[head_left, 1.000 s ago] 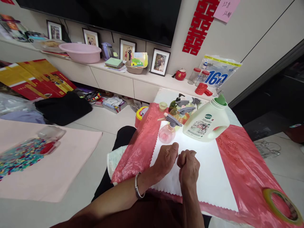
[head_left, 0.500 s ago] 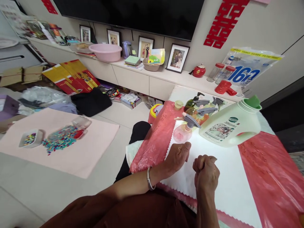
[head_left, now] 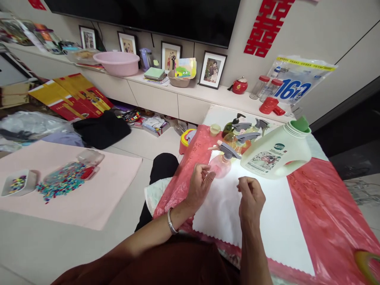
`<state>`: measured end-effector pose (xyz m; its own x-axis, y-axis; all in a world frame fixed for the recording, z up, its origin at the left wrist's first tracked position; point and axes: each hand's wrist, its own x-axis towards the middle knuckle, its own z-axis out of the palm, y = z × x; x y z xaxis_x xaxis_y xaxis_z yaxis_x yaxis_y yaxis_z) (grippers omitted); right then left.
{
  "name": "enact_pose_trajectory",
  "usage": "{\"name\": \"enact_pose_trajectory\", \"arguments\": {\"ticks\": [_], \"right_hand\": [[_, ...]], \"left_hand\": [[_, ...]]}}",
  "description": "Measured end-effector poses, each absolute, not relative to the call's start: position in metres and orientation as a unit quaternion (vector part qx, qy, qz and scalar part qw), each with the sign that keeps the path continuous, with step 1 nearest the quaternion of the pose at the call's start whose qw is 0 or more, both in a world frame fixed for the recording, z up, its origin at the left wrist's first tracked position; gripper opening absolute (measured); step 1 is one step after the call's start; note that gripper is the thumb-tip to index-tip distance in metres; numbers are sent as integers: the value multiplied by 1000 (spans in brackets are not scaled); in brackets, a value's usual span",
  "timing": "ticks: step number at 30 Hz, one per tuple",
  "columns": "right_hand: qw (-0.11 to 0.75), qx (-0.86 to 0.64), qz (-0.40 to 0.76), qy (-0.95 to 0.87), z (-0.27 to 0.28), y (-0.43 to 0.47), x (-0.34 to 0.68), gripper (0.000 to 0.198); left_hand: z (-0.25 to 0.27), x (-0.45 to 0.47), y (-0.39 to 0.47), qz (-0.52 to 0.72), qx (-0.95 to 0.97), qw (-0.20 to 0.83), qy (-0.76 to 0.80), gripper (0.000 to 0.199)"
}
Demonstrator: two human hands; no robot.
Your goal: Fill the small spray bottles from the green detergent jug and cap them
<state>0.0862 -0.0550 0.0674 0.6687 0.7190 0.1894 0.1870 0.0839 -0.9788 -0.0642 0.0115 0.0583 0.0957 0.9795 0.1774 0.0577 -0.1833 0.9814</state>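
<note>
My left hand is over the white scallop-edged cloth, close to a pink-tinted spray bottle with a grey trigger head. Its fingers are bent but apart, and nothing shows between them. To the right, my right hand hovers above the same cloth with its fingers curled in, and I see nothing in it. A large pale green detergent jug stands behind my right hand, its top uncapped with something green in the mouth. Behind the pink bottle are several more spray bottles and a dark green pump bottle.
Red plastic sheeting covers the table under the cloth. A roll of tape lies at the lower right. On the floor at left, a pink sheet carries scattered colourful beads and a white tub. A low cabinet runs behind.
My left hand has moved left and its fingers have loosened from a closed shape. My right hand has risen slightly and stays curled. The view has turned a little to the right.
</note>
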Motion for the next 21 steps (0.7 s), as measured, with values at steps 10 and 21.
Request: {"name": "enact_pose_trajectory", "arguments": {"ticks": [10, 21], "right_hand": [[562, -681, 185, -431, 77, -3, 84, 73], [581, -668, 186, -426, 75, 0, 78, 63]], "left_hand": [[25, -31, 47, 423, 702, 393, 417, 122], [46, -14, 42, 449, 732, 353, 372, 44]]}}
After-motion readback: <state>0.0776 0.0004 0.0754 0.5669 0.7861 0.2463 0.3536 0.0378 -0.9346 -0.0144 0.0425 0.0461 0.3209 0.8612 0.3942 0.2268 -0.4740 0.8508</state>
